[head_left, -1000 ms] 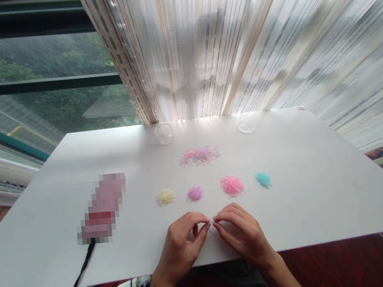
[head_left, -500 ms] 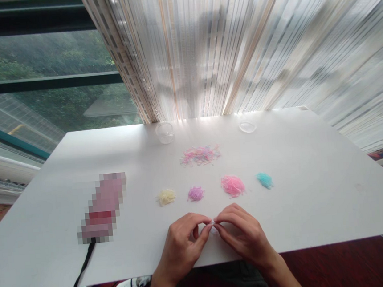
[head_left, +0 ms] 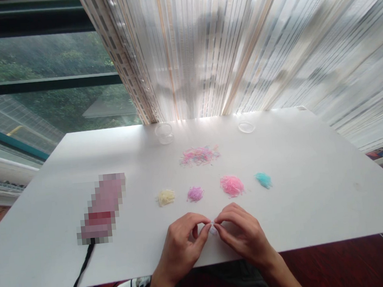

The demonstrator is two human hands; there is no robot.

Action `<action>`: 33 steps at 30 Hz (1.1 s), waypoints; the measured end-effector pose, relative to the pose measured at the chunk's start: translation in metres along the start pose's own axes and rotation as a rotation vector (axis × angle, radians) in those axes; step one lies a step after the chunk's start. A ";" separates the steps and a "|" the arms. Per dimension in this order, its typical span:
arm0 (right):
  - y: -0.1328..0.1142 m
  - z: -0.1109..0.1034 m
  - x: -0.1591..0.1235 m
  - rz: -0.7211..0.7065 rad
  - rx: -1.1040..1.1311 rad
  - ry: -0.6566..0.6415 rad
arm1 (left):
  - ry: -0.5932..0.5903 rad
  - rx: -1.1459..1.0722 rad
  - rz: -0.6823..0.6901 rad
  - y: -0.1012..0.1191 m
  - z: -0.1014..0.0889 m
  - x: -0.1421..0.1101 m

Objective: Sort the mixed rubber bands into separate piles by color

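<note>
Already four single-colour piles (head_left: 232, 186) lie apart; mixed pile (head_left: 199, 155) remains. Left hand (head_left: 183, 239), right hand (head_left: 242, 230) pinched narrow; contents unclear.

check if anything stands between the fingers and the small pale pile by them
Nothing visible does: the left hand and right hand have their fingers right by the small pale pile; contact is too small to tell. The purple pile and pink pile lie beyond the hands, not between.
</note>
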State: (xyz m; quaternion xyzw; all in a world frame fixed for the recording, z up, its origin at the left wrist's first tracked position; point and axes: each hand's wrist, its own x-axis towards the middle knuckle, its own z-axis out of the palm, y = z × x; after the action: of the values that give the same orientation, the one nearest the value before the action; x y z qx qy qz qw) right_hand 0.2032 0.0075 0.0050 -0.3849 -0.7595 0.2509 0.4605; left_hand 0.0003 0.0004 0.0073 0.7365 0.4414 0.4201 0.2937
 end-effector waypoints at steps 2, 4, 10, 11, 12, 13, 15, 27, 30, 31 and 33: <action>0.000 0.000 0.000 0.005 0.002 0.000 | -0.005 -0.006 -0.008 -0.001 0.000 -0.001; 0.000 -0.001 0.001 0.011 -0.002 0.003 | -0.006 -0.010 -0.013 -0.001 0.000 -0.001; -0.002 -0.002 0.002 0.025 -0.007 0.010 | -0.004 -0.006 -0.018 -0.001 0.000 -0.001; -0.002 -0.002 0.002 0.025 -0.007 0.013 | -0.002 -0.005 -0.018 -0.001 0.000 -0.001; -0.003 -0.002 0.002 0.026 -0.007 0.015 | -0.001 -0.005 -0.018 -0.001 0.000 -0.001; -0.003 -0.002 0.002 0.024 -0.007 0.017 | 0.001 -0.005 -0.018 0.000 0.000 -0.001; -0.003 -0.001 0.002 0.021 -0.008 0.020 | 0.003 -0.004 -0.018 0.000 0.000 0.000; -0.003 -0.002 0.003 0.030 -0.017 0.014 | -0.007 0.015 -0.035 0.000 0.000 -0.001; -0.004 -0.002 0.004 0.029 -0.013 0.019 | -0.010 0.019 -0.038 0.001 -0.001 -0.001; -0.004 -0.002 0.004 0.029 -0.011 0.021 | -0.007 0.019 -0.037 0.001 -0.001 -0.001; -0.005 -0.003 0.004 0.028 -0.006 0.025 | -0.001 0.019 -0.038 0.001 -0.001 -0.001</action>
State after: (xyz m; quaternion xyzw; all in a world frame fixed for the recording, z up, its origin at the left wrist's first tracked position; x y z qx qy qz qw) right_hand 0.2026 0.0081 0.0119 -0.4000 -0.7490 0.2501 0.4652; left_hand -0.0004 -0.0007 0.0078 0.7310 0.4591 0.4096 0.2949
